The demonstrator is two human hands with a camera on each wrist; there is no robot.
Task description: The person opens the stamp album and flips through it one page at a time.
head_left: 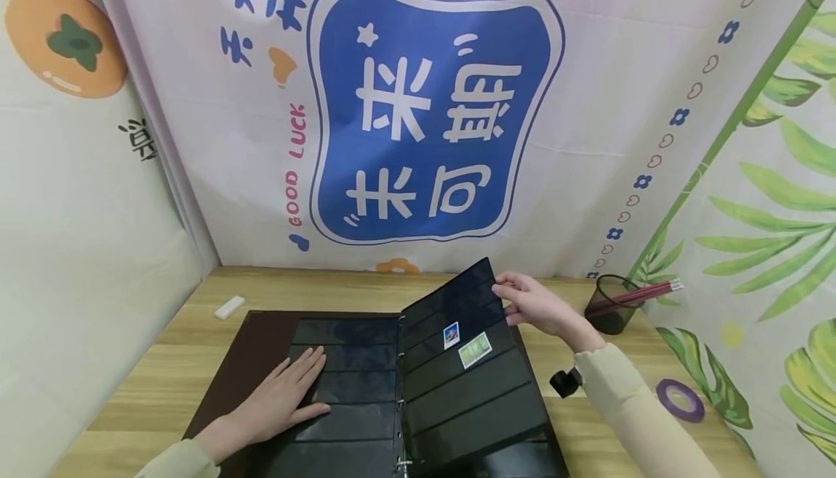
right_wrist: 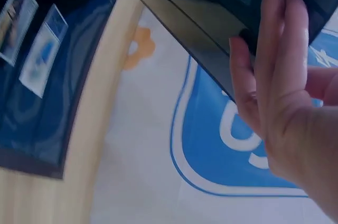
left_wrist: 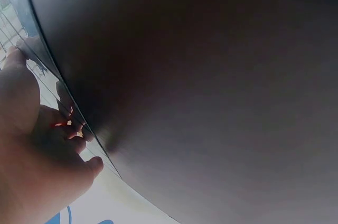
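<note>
A black-paged stamp album [head_left: 353,427] lies spread on the table, its ring binding down the middle. Flat on the left-hand page, my left hand [head_left: 281,394] rests with straight fingers. My right hand [head_left: 538,307] pinches the outer edge of a black page [head_left: 457,405], which stands raised at a slant. Two stamps show on that page, a small blue one [head_left: 451,335] and a larger green one [head_left: 474,350]. In the right wrist view, two stamps [right_wrist: 42,57] sit on a dark page lying on the table side, below the raised page.
A white eraser-like block [head_left: 229,307] lies at the back left. Behind my right wrist stands a black mesh pen cup [head_left: 607,307] with several pencils [head_left: 646,293]. A purple tape roll [head_left: 681,400] lies at the right. Printed cloth [head_left: 588,137] hangs behind the table.
</note>
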